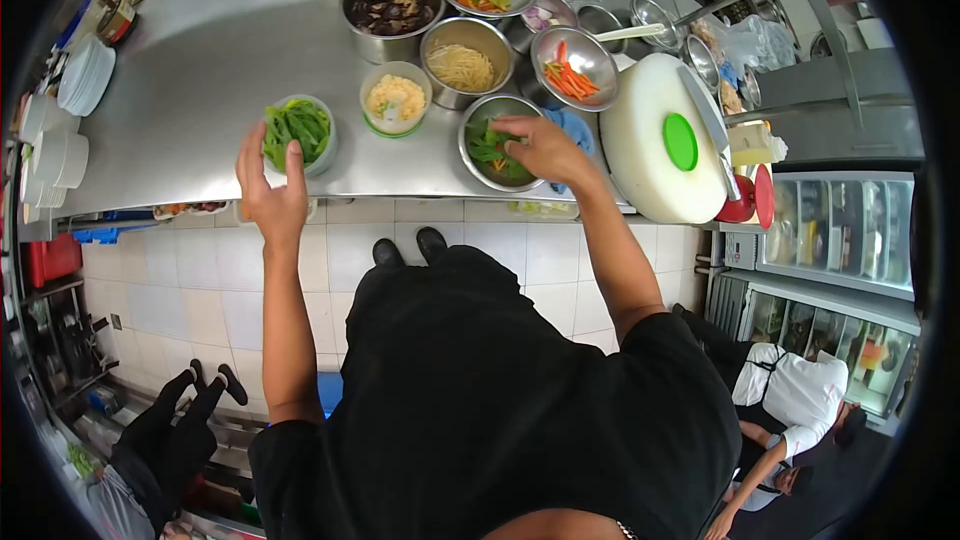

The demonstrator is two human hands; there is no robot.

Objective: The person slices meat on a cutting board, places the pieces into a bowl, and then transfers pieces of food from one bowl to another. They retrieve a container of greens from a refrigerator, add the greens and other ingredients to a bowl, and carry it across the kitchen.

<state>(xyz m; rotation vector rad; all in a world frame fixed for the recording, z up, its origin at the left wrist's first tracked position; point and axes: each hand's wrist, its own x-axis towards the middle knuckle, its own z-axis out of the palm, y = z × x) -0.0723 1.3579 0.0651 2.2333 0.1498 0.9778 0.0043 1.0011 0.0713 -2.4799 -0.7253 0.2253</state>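
My left hand (272,190) rests at a round tub (330,158) of cut green leaves (298,132), thumb and fingers apart near its rim. Over a steel bowl (466,156) holding more green leaves (487,147) and a few orange strips, my right hand (548,146) reaches in from the right. Its thumb and fingers are apart just above the leaves, and nothing shows between them. Between the hands stands a green-based tub (396,100) of chopped pale yellow food. Behind the steel bowl is a pot (462,68) of pale thin strips.
Carrot strips fill a bowl (574,80) beside a thick white cutting board (650,155), which carries a green lid (680,142) and a knife (705,110). A pot (385,38) of dark pieces stands farther back. White dishes (86,76) are stacked left. Other people are behind me.
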